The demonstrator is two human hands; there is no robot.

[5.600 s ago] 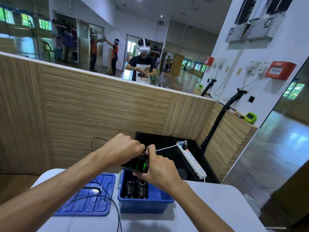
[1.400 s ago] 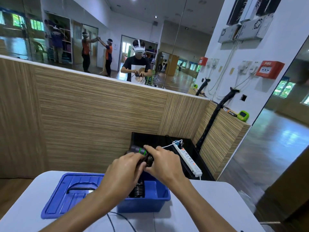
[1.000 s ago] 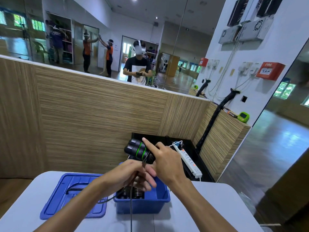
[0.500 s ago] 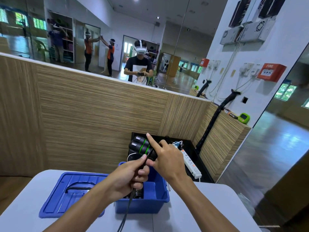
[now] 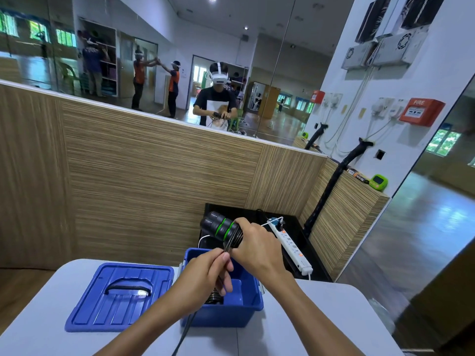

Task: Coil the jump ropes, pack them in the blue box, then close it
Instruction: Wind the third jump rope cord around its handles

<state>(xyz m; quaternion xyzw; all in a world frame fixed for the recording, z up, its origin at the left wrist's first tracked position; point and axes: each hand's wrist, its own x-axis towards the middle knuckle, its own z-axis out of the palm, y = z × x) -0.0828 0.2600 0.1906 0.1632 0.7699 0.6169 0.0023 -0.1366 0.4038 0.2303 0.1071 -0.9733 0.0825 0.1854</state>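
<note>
Jump rope handles [image 5: 220, 227]: a pair, black with green rings, held side by side above the far rim of the blue box [image 5: 237, 308]; long axis tilted, butt ends pointing up and away to the left, cord ends down toward the person. Right hand [image 5: 258, 249]: wrapped around the lower part of the handles, fingers curled. Rope cord [image 5: 185, 330]: thin, black, leaving the handles, passing through the left hand [image 5: 208, 274], which pinches it between thumb and fingers over the open box, then hanging down the box's near wall. Box contents: dark coiled rope, mostly hidden by the left hand. Blue lid [image 5: 120, 296]: off, lying flat just left of the box on the white table [image 5: 321, 317], black handle uppermost. Beyond the table: black bin [image 5: 293, 227] against the wood-panelled wall [image 5: 154, 176], white power strip [image 5: 290, 244] lying across it; mirror [image 5: 154, 60] above the panelling.
</note>
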